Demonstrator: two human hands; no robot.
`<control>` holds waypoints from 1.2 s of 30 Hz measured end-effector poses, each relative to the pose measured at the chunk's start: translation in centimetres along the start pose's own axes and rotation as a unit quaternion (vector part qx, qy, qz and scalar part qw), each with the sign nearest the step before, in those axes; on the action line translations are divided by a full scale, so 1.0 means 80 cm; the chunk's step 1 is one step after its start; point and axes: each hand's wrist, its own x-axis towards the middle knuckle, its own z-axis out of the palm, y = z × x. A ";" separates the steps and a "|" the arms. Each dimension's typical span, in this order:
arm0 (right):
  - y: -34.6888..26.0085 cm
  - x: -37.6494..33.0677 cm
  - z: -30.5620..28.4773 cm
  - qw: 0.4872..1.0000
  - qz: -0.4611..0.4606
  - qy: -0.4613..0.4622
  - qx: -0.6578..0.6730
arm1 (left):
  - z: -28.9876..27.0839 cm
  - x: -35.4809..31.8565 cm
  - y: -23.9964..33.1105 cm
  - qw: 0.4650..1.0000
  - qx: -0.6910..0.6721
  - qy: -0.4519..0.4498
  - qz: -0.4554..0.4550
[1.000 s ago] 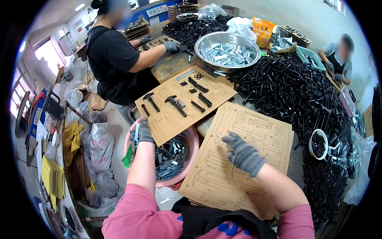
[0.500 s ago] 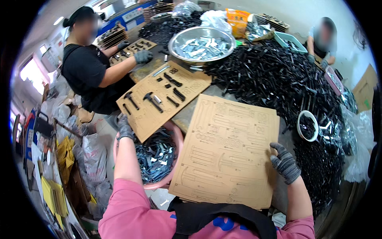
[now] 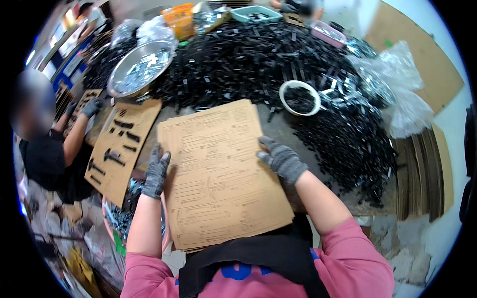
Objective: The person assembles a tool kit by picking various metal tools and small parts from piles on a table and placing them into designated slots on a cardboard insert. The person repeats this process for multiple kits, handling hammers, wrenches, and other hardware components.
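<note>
A stack of brown cardboard sheets (image 3: 223, 184) printed with line drawings of tools lies in front of me, reaching over the table edge toward my apron. My gloved left hand (image 3: 156, 171) is at the stack's left edge, fingers pointing up and spread. On the opposite side, my gloved right hand (image 3: 283, 160) is open by the right edge, thumb and fingers apart. Left of the stack, a cardboard sheet (image 3: 135, 130) carries black hammer-shaped pieces, other small black pieces and a silvery one. Neither hand touches that sheet.
A big heap of black parts (image 3: 228, 59) covers the table's far side. A steel bowl (image 3: 113, 85) of shiny pieces stands far left, a white bowl (image 3: 314, 110) of black bits at right. Below left is a pink tub (image 3: 167, 218). A co-worker's gloved hand (image 3: 91, 107) works at left.
The view has swung to the right. My left hand has left the sheet with the black pieces and come to the stack's left edge. My right hand stays by the right edge.
</note>
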 end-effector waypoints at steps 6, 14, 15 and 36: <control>0.039 -0.039 -0.038 0.999 -0.013 0.047 -0.001 | 0.020 0.005 0.017 0.979 0.147 0.042 0.133; 0.147 -0.105 -0.138 0.907 -0.033 0.348 -0.237 | 0.158 -0.036 0.131 0.861 0.397 -0.124 0.293; 0.161 -0.107 -0.155 0.886 -0.012 0.362 -0.289 | 0.167 -0.038 0.127 0.837 0.436 -0.132 0.303; 0.094 -0.051 -0.157 0.967 -0.075 0.215 -0.116 | 0.176 -0.024 0.111 0.852 0.361 -0.098 0.366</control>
